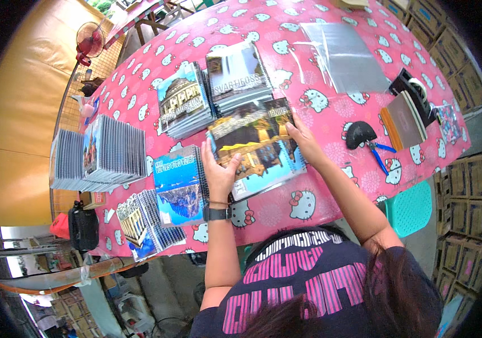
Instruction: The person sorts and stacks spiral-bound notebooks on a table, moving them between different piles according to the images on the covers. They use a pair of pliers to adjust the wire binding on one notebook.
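Note:
Both my hands hold a glossy set of notebooks (263, 152) with photo covers of golden buildings and blue sky, tilted on the table. My left hand (219, 173) grips its left edge, thumb across the cover. At the right edge is my right hand (304, 139), its thumb on top and its other fingers partly hidden. Just beyond stand two stacks of spiral notebooks, one with a waterfall cover (238, 70) and one with a museum cover (181, 101). Beside my left wrist lies a blue sea-cover notebook stack (176, 177). I cannot count the notebooks in my hands.
A pink patterned tablecloth (303, 205) covers the table. More notebook stacks (114, 149) and fanned notebooks (148, 219) stand left. Clear plastic sleeves (348, 59) lie far right, near blue-handled pliers (384, 158), a black half-round piece (360, 134) and brown notebooks (404, 121). A turquoise stool (412, 208) stands right.

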{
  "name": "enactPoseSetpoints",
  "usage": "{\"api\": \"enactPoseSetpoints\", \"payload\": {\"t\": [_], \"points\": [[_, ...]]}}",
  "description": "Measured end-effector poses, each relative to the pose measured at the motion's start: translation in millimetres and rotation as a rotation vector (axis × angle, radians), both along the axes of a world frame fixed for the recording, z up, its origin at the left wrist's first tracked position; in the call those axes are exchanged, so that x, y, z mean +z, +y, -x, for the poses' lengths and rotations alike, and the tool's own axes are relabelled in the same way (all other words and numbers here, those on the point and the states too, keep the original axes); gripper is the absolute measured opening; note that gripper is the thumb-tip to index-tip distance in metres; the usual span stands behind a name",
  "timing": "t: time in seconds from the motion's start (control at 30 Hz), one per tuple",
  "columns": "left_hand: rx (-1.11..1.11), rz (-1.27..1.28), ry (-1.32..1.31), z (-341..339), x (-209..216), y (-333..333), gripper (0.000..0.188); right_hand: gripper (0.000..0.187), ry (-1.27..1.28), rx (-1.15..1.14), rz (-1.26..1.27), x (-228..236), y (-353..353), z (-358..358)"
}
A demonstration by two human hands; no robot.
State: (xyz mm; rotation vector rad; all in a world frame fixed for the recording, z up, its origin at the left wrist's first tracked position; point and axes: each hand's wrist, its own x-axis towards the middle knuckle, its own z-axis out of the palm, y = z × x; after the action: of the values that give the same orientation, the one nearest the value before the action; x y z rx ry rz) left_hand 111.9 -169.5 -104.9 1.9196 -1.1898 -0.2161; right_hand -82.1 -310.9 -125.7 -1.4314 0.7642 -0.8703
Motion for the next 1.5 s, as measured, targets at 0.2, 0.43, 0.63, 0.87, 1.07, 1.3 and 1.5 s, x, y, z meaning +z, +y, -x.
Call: {"api": "enactPoseSetpoints", "payload": {"t": [0.2,0.43,0.63,0.87,1.07,1.3,1.5], "points": [[-0.073,0.149,0.446,-2,-14,-12,0.071,0.07,-0.137,0.06,-0.099,-1,3,2],[-0.308,0.094,1.009,-4,-4,-34,0.077,0.068,0.01,0.076,-0.142,8,4,0],[-0.185,0.238,1.1,0,-45,-24,0.048,0.062,-0.061,0.071,-0.142,-9,-3,-21],[-0.249,0.228,1.225,-7,-43,-36,0.07,0.061,-0.142,0.369,-0.747,-5,-29,-17],[0.167,0.319,0.378,-78,67,64,0.05,0.054,0.063,0.089,0.14,63,69,16],[0.133,-0.193,1.324,-166,25,113,0.052,0.071,0.078,0.483,-0.278,2,192,-100],[-0.1,-0.158,1.488,-162,2,119,0.05,0.068,-0.103,0.152,-0.357,-21,219,-141]]}}
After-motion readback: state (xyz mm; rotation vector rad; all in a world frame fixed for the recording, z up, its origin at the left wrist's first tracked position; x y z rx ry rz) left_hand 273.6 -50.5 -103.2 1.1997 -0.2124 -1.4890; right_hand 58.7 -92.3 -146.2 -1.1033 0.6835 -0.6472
